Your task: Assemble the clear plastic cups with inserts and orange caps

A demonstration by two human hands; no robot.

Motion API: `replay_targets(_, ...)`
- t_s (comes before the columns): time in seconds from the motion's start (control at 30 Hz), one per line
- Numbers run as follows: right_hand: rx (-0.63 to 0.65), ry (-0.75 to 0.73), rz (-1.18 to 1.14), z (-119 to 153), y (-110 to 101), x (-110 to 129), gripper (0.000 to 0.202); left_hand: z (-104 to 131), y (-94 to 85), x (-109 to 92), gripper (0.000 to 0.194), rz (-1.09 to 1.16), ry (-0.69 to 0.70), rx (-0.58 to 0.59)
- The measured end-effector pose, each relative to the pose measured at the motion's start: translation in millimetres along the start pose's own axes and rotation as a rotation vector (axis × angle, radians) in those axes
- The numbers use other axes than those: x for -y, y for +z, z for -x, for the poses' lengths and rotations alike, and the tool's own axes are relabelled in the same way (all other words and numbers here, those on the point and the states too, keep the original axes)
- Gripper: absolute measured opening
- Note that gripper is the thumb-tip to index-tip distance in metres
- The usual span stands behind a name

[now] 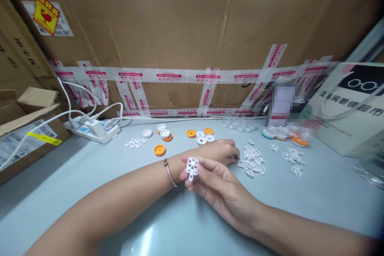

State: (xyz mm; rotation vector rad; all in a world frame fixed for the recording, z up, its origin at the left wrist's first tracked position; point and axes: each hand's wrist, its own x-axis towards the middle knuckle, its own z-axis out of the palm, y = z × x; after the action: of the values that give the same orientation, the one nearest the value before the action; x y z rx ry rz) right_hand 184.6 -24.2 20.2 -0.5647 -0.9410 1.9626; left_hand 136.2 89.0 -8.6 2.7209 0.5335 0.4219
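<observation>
My right hand (228, 192) pinches a small white spoked plastic part (192, 169) with a short tab pointing down, between thumb and fingers. Behind it, my left forearm, with a metal bracelet (171, 173) at the wrist, crosses to the right. My left hand (220, 151) is palm down, its fingers curled at the left edge of a pile of similar white spoked parts (254, 161). What its fingertips hold, if anything, is hidden. More such parts (293, 155) lie further right.
Orange and white round caps (160, 150) and small white discs (135, 143) lie at the left. Clear plastic pieces (240, 123) and assembled round pieces (285, 133) stand behind. A power strip (96, 130), an open carton (30, 136) and a paper bag (345, 116) flank the table; a large carton (192, 20) backs it.
</observation>
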Motion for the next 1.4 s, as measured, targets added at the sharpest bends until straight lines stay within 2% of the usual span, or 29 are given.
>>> replay_targets(0.13,0.019,0.020,0.006,-0.5,-0.7,1.1,0.019,6.2,-3.0,5.5,0.013,0.086,-0.056,-0.060)
replay_targets(0.3,0.038,0.004,0.008,1.2,-1.0,1.7,0.017,23.6,-28.2,-1.5,0.008,0.197,-0.155,-0.187)
replay_targets(0.43,0.021,0.020,-0.008,2.7,-0.5,3.2,0.020,56.8,-55.5,-6.1,0.021,0.310,-0.322,-0.357)
replay_targets(0.5,0.010,0.025,0.000,2.6,-0.3,3.6,0.020,78.6,-66.1,-7.5,0.024,0.566,-0.486,-0.451)
replay_targets(0.6,-0.008,0.033,0.007,1.3,-1.2,3.7,0.021,107.7,-74.8,-10.4,0.020,0.769,-0.590,-0.566)
replay_targets(0.7,-0.043,0.042,0.001,-0.8,-3.4,3.7,0.021,124.3,-75.9,-14.4,0.017,0.882,-0.630,-0.623)
replay_targets(0.8,-0.078,0.050,-0.009,-3.5,-6.2,3.9,0.020,129.4,-73.7,-18.8,0.017,0.899,-0.584,-0.670)
replay_targets(0.93,-0.086,0.055,-0.032,-6.3,-8.4,4.4,0.017,130.7,-71.1,-26.9,0.008,0.813,-0.383,-0.700)
replay_targets(1.03,-0.078,0.079,-0.024,-7.2,-8.1,5.7,0.016,132.2,-69.4,-31.9,0.003,0.624,-0.224,-0.670)
replay_targets(1.23,-0.086,0.104,-0.013,-7.0,-7.6,7.4,0.018,133.5,-67.9,-28.8,0.014,0.178,0.076,-0.618)
replay_targets(1.4,-0.105,0.105,-0.010,-7.1,-9.5,5.6,0.019,135.9,-68.9,-23.4,0.022,-0.024,0.144,-0.553)
